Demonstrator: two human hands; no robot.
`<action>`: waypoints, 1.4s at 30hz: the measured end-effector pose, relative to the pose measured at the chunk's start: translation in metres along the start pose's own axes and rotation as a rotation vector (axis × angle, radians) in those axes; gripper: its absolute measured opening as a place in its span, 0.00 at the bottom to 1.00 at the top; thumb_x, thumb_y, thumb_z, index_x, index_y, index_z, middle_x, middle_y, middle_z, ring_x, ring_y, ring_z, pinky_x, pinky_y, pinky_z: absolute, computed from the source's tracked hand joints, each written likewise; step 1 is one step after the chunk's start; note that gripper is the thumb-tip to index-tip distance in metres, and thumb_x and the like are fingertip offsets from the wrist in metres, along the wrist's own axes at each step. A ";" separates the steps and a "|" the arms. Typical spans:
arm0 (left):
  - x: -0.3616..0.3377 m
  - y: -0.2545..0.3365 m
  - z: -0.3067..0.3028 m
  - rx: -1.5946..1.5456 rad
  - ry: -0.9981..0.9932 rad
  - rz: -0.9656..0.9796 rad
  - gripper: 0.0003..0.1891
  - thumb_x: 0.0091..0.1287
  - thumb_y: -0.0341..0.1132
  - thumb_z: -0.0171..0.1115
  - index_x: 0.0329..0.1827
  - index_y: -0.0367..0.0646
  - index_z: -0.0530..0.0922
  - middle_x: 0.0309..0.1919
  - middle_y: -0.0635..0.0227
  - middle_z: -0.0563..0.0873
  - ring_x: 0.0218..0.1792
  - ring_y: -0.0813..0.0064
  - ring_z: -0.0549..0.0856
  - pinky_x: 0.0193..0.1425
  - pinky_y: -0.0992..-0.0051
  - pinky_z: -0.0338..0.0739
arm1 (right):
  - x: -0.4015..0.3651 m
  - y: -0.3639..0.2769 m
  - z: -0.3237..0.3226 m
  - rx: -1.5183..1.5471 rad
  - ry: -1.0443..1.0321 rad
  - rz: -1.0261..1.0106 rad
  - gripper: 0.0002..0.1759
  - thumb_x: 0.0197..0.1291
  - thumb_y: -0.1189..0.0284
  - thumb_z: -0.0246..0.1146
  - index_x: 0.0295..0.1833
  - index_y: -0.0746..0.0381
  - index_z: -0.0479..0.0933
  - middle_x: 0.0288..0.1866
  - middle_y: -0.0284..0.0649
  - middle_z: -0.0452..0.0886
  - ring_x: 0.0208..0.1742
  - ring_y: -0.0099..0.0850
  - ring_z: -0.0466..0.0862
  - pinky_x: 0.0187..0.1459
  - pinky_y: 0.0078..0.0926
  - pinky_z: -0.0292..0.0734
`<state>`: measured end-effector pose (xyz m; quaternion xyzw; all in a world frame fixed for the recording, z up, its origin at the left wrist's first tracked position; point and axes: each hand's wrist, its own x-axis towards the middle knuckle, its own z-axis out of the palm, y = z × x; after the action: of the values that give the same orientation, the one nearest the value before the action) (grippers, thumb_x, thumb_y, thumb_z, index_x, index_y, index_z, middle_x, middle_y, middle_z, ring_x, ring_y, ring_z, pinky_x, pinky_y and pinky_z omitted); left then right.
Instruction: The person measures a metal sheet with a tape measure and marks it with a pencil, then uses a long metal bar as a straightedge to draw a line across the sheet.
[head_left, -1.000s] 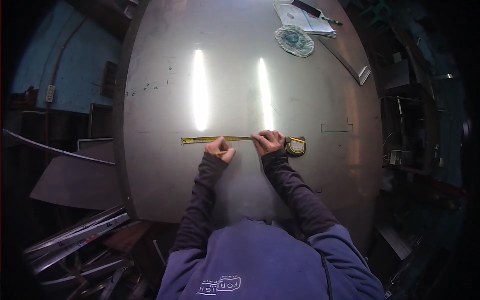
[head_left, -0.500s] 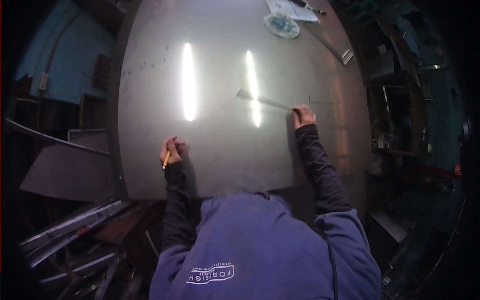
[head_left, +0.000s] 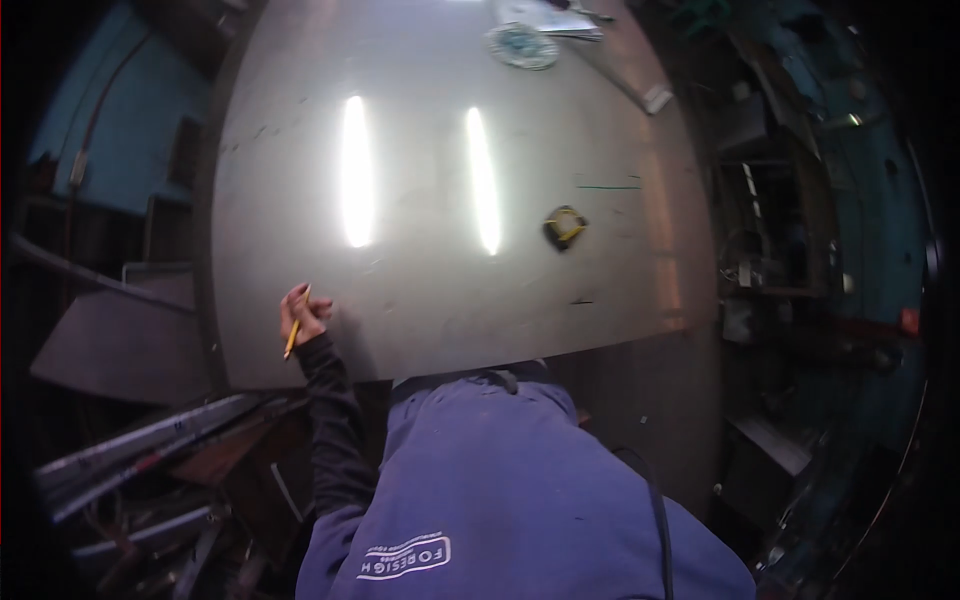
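My left hand [head_left: 303, 314] is closed around a yellow pencil [head_left: 291, 340], above the near left part of a large grey metal sheet [head_left: 420, 310]. The pencil slants down toward me. On the right half of the sheet lies a black and yellow tape measure [head_left: 566, 228], with no hand on it. No blade shows outside its case. My right hand is out of sight; that arm hangs down beside my body. Thin marked lines [head_left: 608, 187] show on the sheet beyond the tape measure.
At the far edge are a round, blue-green glassy-looking dish [head_left: 522, 46], papers [head_left: 560, 22] and a long flat metal strip [head_left: 625, 85]. Metal lengths [head_left: 150, 440] are piled low on the left. Cluttered shelving [head_left: 780, 230] stands on the right.
My right hand has let go of the tape measure and dropped out of view; the blade that stretched leftward is gone. My left hand still has the pencil. The view has shifted slightly.
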<state>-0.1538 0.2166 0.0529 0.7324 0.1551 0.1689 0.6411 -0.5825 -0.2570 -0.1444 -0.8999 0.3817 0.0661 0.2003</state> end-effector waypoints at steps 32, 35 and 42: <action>-0.235 0.050 0.182 0.084 -0.570 -0.136 0.21 0.74 0.47 0.48 0.44 0.34 0.77 0.23 0.61 0.83 0.21 0.77 0.81 0.26 0.80 0.75 | -0.005 0.090 -0.033 1.890 -0.481 1.219 0.30 0.65 0.45 0.44 0.45 0.60 0.77 0.41 0.45 0.82 0.41 0.42 0.81 0.40 0.49 0.77; -0.244 0.034 0.162 0.055 -0.480 -0.195 0.20 0.73 0.47 0.49 0.44 0.35 0.77 0.23 0.62 0.83 0.22 0.77 0.81 0.26 0.80 0.75 | 0.011 0.097 -0.046 1.924 -0.469 1.232 0.32 0.65 0.43 0.43 0.47 0.60 0.77 0.43 0.45 0.82 0.43 0.43 0.81 0.41 0.50 0.77; -0.248 0.031 0.117 0.108 -0.232 -0.174 0.19 0.74 0.46 0.49 0.50 0.38 0.77 0.27 0.64 0.84 0.26 0.79 0.81 0.29 0.80 0.76 | 0.158 0.158 -0.122 1.565 -0.324 0.944 0.30 0.66 0.44 0.44 0.42 0.61 0.77 0.38 0.47 0.83 0.36 0.46 0.83 0.36 0.50 0.79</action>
<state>-0.3231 -0.0008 0.0570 0.7642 0.1516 0.0186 0.6266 -0.5882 -0.5106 -0.1257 -0.2396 0.6117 -0.0105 0.7539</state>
